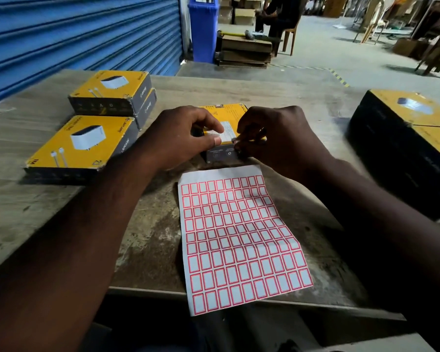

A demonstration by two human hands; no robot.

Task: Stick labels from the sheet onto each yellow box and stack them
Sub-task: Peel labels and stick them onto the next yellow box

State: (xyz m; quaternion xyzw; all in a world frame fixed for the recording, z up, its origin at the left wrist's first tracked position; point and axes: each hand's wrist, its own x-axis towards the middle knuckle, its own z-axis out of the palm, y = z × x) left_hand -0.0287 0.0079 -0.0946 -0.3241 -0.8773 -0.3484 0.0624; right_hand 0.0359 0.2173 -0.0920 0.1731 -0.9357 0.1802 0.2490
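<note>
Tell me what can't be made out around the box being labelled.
Head view only:
- box top: mostly hidden under the left hand and right hand.
- label: only a red edge shows at the right fingertips; stuck or not, unclear.
- Print on the box's front: too small to read.
- right boxes: dark, cut off by the frame edge; count unclear.

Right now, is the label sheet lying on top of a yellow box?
No, the sheet lies on the table, in front of the box.
</note>
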